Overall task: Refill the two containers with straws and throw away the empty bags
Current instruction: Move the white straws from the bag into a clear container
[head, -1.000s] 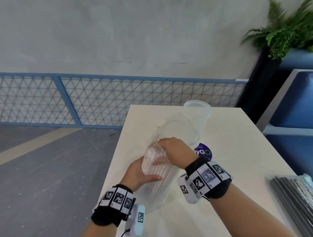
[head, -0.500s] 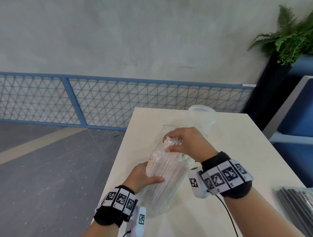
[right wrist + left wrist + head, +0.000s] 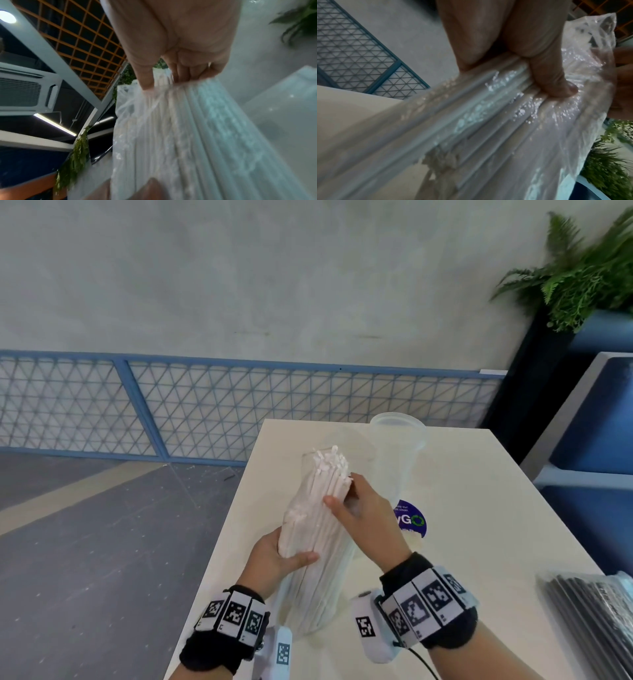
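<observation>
A clear plastic bag of white straws [image 3: 317, 529] stands tilted on the table, its bottom near the front edge. The straw tips [image 3: 330, 460] poke up at the bag's open top. My left hand [image 3: 277, 556] grips the bag's lower middle, thumb across the front [image 3: 554, 83]. My right hand [image 3: 359, 508] holds the bundle higher up on its right side, pinching bag and straws [image 3: 164, 86]. A tall clear empty container [image 3: 399, 453] stands just behind the bag. A second bag of black straws [image 3: 596, 611] lies at the table's right front.
The white table [image 3: 479, 508] has its left edge close to the bag, with grey floor beyond. A purple round sticker [image 3: 411, 520] lies beside my right hand. A blue mesh fence runs along the wall, and a planter with a fern [image 3: 579, 278] stands at the right.
My right hand slid from the top of the bundle down onto its right side, and the straw tips now stand exposed above it. My left hand kept its grip.
</observation>
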`<state>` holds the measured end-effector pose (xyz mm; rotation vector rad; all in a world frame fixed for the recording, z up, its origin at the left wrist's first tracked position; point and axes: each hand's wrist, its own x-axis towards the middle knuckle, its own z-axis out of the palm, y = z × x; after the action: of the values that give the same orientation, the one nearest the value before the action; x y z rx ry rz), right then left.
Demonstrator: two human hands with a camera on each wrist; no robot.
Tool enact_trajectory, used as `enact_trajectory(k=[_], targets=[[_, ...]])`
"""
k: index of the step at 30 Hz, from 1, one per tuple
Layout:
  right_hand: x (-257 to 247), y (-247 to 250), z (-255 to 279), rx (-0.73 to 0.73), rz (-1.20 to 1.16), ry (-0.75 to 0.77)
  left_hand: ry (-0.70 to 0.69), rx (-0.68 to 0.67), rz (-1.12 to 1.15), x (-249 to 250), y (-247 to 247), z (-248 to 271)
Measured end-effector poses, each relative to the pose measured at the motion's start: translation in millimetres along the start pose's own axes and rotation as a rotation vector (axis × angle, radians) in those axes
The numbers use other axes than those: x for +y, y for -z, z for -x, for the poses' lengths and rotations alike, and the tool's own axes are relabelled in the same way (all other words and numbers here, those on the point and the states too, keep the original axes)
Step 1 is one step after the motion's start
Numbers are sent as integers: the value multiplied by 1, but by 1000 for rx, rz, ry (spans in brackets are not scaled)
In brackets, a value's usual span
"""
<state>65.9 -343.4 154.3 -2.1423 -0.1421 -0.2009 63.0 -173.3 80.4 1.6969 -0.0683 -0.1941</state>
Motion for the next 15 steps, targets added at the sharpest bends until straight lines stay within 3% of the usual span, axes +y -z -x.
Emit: enact_trajectory(k=[9,15], targets=[[-2,-8,-5,-42,-176,-56,-115,-60,34,19,-4,-1],[-4,-22,-7,60,-272,-76,-126,-5,77,18,-7,-5]])
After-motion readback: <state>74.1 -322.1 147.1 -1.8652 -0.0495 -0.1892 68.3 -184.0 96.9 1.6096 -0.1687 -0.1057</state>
